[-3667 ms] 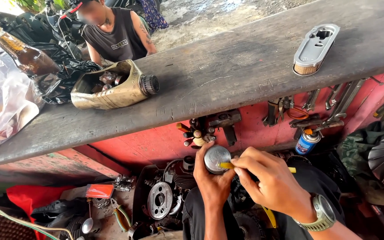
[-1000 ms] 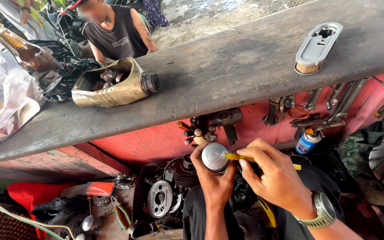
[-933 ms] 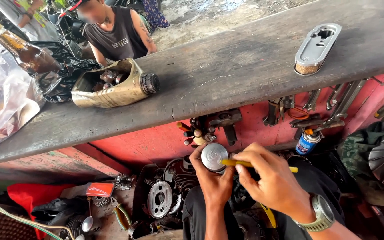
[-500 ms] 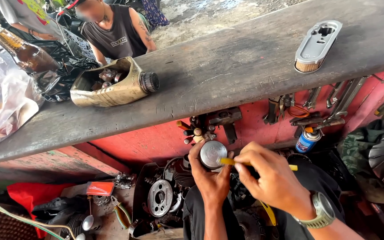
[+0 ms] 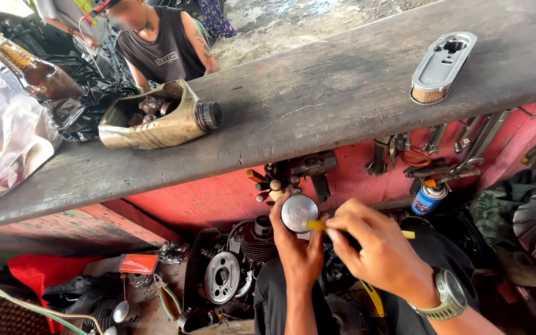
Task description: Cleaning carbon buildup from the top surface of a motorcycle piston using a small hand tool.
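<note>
My left hand [image 5: 299, 251] holds up a round grey metal part [image 5: 299, 213], its flat face turned toward me. My right hand [image 5: 376, 251], with a watch on the wrist, grips a thin yellow tool [image 5: 316, 226] whose tip touches the part's lower right edge. Both hands hover below the wooden bench [image 5: 317, 105], in front of a red panel [image 5: 218, 195].
On the bench lie a cut-open can of small parts [image 5: 156, 118], a brown bottle [image 5: 29, 65], plastic bags [image 5: 4, 146] and a metal filter housing [image 5: 442, 59]. Wrenches [image 5: 466, 146] and a spray can [image 5: 427, 198] hang below. Engine parts [image 5: 224, 276] lie beneath. A person [image 5: 159, 40] sits beyond.
The hands and the round part have barely shifted; the yellow tool's tip keeps working at the part's edge. The view has drifted slightly.
</note>
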